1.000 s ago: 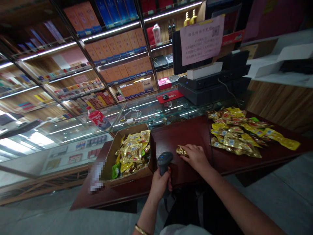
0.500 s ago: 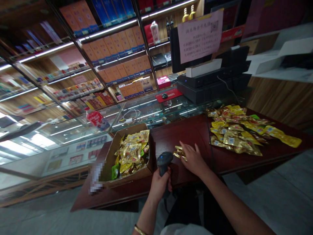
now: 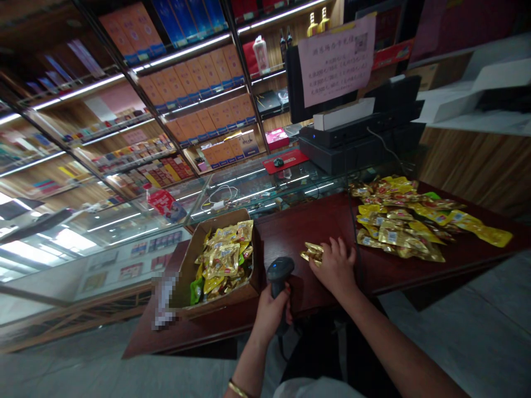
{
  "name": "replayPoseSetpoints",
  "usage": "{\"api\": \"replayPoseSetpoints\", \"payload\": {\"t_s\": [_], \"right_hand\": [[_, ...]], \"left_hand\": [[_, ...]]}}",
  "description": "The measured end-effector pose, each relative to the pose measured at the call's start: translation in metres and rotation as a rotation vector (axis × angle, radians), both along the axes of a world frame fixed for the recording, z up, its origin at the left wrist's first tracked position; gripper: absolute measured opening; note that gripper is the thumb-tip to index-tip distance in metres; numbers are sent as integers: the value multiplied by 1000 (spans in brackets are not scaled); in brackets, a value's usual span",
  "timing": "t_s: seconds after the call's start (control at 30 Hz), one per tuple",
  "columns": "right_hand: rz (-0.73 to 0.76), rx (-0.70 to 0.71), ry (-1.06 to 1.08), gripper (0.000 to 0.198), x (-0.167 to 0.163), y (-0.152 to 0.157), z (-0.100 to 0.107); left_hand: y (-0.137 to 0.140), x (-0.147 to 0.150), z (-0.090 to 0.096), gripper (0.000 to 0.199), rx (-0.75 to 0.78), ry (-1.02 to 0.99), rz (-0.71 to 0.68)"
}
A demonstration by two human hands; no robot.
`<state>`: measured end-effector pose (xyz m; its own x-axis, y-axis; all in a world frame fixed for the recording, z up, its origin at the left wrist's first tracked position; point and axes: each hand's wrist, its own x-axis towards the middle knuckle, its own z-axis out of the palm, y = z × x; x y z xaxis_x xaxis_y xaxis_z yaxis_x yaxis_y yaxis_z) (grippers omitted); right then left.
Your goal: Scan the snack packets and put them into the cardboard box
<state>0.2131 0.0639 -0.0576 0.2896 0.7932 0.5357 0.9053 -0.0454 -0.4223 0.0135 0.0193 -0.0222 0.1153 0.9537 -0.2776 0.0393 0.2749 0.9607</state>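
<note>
Left hand (image 3: 270, 309): fingers closed round the handle of a dark-grey plastic handheld scanner (image 3: 280, 269). Right hand (image 3: 338, 271): fingers spread at a small shiny gold-foil packet (image 3: 311, 252) on the dark-red wooden tabletop (image 3: 298, 225); cannot tell whether gripped.

Bare left hand (image 3: 271, 309) and right hand (image 3: 337, 272), gold-coloured bangle (image 3: 238, 389) on the left forearm (image 3: 253, 354), pale top (image 3: 309, 389), black legwear (image 3: 312, 354).

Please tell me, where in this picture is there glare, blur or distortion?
Head view: white light streaks cross the glass counter; head view: the far-left shelves look soft and tilted; head view: a patch left of the cardboard box is pixelated; head view: the gold packet at the right hand glints.
</note>
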Motion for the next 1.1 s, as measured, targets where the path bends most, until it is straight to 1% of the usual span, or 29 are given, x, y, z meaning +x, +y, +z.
{"api": "replayPoseSetpoints", "payload": {"t_s": [0.03, 0.1, 0.17, 0.23, 0.3, 0.37, 0.47, 0.53, 0.63, 0.7, 0.73, 0.83, 0.9, 0.93, 1.03, 1.1], "right_hand": [[33, 6, 24, 36, 2, 0, -1], [154, 19, 106, 31, 7, 0, -2], [288, 37, 222, 35, 12, 1, -4], [344, 78, 340, 44, 14, 3, -5], [317, 133, 439, 48, 14, 6, -4], [274, 148, 540, 45, 13, 8, -3], [240, 63, 699, 38, 15, 9, -2], [259, 16, 779, 37, 16, 8, -2], [319, 41, 871, 46, 20, 7, -2], [323, 76, 890, 51, 22, 7, -2], [314, 86, 879, 49, 23, 7, -2], [314, 56, 805, 32, 24, 8, -4], [341, 26, 752, 30, 23, 9, -4], [350, 26, 726, 31, 22, 10, -4], [363, 46, 673, 44, 19, 10, -2], [386, 35, 668, 46, 18, 10, -1]], "left_hand": [[0, 0, 0, 35, -3, 1, 0], [0, 0, 1, 34, -6, 8, 0], [1, 0, 1, 34, -4, 15, -1], [1, 0, 1, 34, -4, 10, -10], [1, 0, 1, 35, -9, 1, -15], [2, -1, 0, 36, -19, 6, -4], [3, -1, 0, 40, -27, 7, 6], [3, -1, 0, 42, -30, 4, -2], [2, -1, -1, 42, -32, 5, -11], [2, -1, -1, 42, -23, 2, -5], [2, -1, -1, 41, -20, 2, -2], [1, -1, 0, 40, -16, 12, -2], [1, -1, 1, 40, -4, 12, -13], [1, -1, 1, 39, 3, 11, -19], [0, -1, 1, 38, 11, 10, -28], [-1, 0, 1, 38, 4, 11, -28]]}}
